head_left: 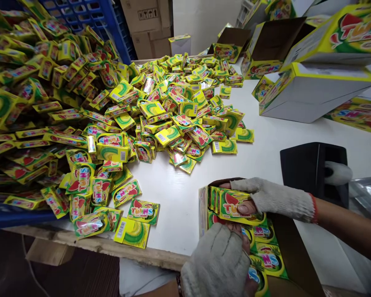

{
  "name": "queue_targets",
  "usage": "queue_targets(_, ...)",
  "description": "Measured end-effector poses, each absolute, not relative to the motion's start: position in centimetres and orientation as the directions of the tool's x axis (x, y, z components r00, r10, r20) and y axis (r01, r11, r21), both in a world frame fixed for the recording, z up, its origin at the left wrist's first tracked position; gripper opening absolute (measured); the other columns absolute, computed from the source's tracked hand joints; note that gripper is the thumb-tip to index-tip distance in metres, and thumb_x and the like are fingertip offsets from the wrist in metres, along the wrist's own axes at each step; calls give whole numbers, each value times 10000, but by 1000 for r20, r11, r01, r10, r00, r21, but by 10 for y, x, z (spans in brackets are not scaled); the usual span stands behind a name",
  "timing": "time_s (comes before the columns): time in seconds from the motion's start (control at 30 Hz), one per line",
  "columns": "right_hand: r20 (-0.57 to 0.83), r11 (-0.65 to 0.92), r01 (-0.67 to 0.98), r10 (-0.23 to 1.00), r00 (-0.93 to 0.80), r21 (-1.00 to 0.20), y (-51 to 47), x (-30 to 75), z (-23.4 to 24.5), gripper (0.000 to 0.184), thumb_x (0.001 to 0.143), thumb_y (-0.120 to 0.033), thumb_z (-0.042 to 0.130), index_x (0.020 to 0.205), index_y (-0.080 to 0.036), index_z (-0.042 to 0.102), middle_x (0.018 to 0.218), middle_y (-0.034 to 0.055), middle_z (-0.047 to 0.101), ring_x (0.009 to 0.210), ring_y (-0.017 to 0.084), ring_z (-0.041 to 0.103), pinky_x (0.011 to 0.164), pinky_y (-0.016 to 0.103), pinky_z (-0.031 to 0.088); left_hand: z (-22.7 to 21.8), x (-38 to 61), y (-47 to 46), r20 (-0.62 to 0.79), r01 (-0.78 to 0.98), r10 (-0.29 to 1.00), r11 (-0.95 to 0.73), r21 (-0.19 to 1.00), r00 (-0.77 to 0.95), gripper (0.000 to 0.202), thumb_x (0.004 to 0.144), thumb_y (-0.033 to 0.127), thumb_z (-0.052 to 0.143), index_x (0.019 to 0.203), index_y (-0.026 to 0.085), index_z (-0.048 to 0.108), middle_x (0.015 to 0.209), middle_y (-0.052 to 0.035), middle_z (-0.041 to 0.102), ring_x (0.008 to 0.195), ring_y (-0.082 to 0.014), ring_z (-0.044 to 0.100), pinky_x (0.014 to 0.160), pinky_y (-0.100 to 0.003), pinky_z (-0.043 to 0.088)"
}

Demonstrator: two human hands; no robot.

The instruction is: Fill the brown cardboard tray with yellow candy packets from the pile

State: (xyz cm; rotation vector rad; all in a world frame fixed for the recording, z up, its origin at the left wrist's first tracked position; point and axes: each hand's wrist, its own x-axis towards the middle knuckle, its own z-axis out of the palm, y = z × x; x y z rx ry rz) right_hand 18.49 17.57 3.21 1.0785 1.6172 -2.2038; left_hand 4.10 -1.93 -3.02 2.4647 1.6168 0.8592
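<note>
Grey fingerless gloves cover both hands. My right hand [262, 200] grips a short row of small yellow-green Twins packs [227, 204] inside an open carton [297, 251], thumb on the front pack. Just below, my left hand [218, 260] reaches into the same carton with its fingers curled and bunched together. Its fingertips are partly hidden, so what they hold cannot be made out. More packs [267, 258] lie flat in the carton beside the left hand. Two loose packs, one logo side up [144, 211] and one barcode side up [132, 232], lie left of the carton.
A big heap of packs [173, 111] spreads over the white table [173, 189], spilling from a blue crate [80, 16]. A black tape dispenser [312, 165] stands behind my right hand. Printed display boxes [315, 90] crowd the back right. A wooden edge [160, 258] runs along the front.
</note>
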Motion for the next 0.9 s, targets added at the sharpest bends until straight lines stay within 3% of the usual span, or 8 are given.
queue_targets(0.23,-658,1,754,486,-575,-657,169,169,46,540,750,-538,718,1202,-244,734,1069,77,772,970,341,723,783,399,604,-26,41,-18,443,818,865,-422,390,235,429,917,448,490,1119,138,705,1110,-87,758,1046,-269,690,1031,-416,543)
queue_targets(0.4,-695,367,883,552,-460,-292,164,139,58,354,853,-439,604,1119,-246,735,1042,107,762,960,353,712,739,415,547,-27,34,-15,515,805,804,-502,317,298,467,923,447,482,1172,108,685,1122,-115,749,1068,-270,678,1004,-426,555)
queue_targets(0.47,-669,449,885,622,-407,-121,158,134,61,342,877,-436,577,1122,-240,712,1077,135,739,964,375,703,708,428,519,-28,34,-15,510,803,802,-509,310,311,468,923,444,492,1186,104,676,1168,-112,735,1098,-267,661,1023,-423,546)
queue_targets(0.53,-633,479,877,665,-397,-48,152,133,61,320,898,-411,550,1109,-215,690,1093,160,712,946,369,699,682,414,494,-26,34,-15,482,796,818,-503,336,313,495,916,449,511,1224,89,653,1213,-123,717,1128,-275,643,1043,-442,536)
queue_targets(0.63,-563,476,870,687,-461,-131,145,139,58,285,912,-364,532,1103,-191,654,1107,158,689,954,329,688,710,384,477,-18,32,-16,458,745,837,-504,436,298,530,933,429,500,1304,64,597,1237,-156,697,1176,-300,620,1060,-489,518)
queue_targets(0.77,-412,246,870,804,-430,-428,134,168,57,298,886,-408,547,1108,-210,571,1011,95,703,888,266,674,745,358,490,-7,14,-17,505,603,851,-481,637,146,519,983,362,474,1458,153,462,1442,-177,556,1371,-294,493,1097,-487,481)
queue_targets(0.83,-327,81,790,881,-341,-607,123,184,55,325,904,-458,486,1120,-219,530,986,85,703,870,247,670,753,353,514,-7,3,-12,415,552,908,-314,773,-64,551,986,338,500,1516,237,388,1586,-144,395,1477,-290,359,1160,-498,407)
queue_targets(0.9,-293,-30,696,920,-262,-717,110,192,48,384,931,-503,406,1167,-222,519,1071,111,701,948,257,679,799,363,541,-12,-2,-1,194,422,941,-62,904,-277,575,995,370,492,1542,274,341,1638,-103,315,1514,-282,287,1221,-502,306)
